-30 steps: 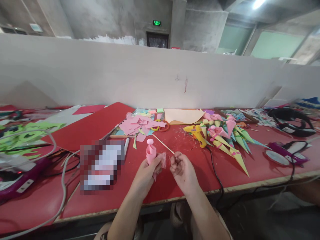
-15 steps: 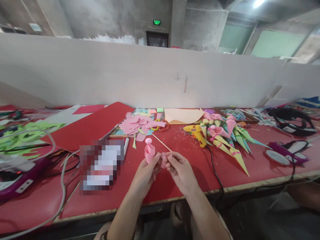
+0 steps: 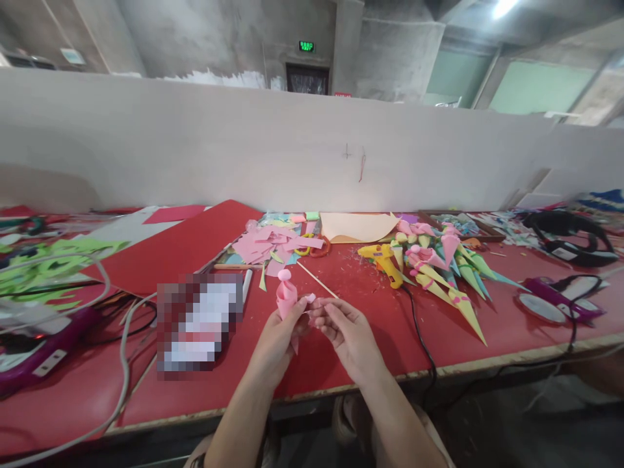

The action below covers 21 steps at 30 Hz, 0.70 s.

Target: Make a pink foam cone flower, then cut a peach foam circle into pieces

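Note:
My left hand [image 3: 287, 328] holds a pink rolled figure [image 3: 286, 296] with a round pale pink ball on top, upright at the fingers. My right hand [image 3: 344, 322] pinches a thin, translucent pink piece [image 3: 316, 304] just right of the figure. Both hands' fingertips nearly meet over the red table, and the exact shape of the thin piece is unclear. Behind them lies a thin stick [image 3: 316, 279]. Pink paper pieces [image 3: 268, 242] are heaped beyond the left hand.
A yellow glue gun [image 3: 385, 261] with a black cord lies right of the hands, beside a pile of pink and yellow cones [image 3: 439, 270]. Left are a pixelated patch, a red sheet [image 3: 180, 250] and a purple device [image 3: 43, 344]. A pale partition [image 3: 273, 149] stands behind.
The pink figure and my left hand have shifted slightly left. The thin pink piece has changed shape between my fingertips, and my right fingers have spread a little.

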Tool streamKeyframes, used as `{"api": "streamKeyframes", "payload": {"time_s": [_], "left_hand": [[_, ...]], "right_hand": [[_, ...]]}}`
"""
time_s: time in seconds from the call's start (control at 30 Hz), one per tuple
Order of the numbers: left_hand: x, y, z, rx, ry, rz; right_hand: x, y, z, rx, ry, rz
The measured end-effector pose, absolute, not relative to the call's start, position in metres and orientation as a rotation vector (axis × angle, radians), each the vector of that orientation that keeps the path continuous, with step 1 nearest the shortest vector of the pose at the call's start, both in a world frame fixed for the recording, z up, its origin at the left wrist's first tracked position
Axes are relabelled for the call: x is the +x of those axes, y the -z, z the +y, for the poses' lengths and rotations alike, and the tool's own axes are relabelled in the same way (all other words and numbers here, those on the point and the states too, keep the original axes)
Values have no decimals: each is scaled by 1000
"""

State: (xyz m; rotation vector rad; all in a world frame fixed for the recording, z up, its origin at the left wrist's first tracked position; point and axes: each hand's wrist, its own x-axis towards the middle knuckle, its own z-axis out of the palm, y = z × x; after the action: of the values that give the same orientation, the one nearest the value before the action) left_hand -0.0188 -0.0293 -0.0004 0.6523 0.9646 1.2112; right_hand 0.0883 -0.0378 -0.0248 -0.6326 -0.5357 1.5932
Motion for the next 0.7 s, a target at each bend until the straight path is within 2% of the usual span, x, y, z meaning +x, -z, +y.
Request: {"api": "streamKeyframes", "payload": {"time_s": [0.23,0.47,0.7], "left_hand": [[-24,2,-28,680,-1248,1006],[-52,0,-22,1026,-1361,1336],[-31,5,-29,951,-1214,1145]], "right_hand": [[87,25,-39,-651,-1547,-589],[84,25,-42,-754,-1464,-685],[83,26,-41,-762,-1376,-675]]}}
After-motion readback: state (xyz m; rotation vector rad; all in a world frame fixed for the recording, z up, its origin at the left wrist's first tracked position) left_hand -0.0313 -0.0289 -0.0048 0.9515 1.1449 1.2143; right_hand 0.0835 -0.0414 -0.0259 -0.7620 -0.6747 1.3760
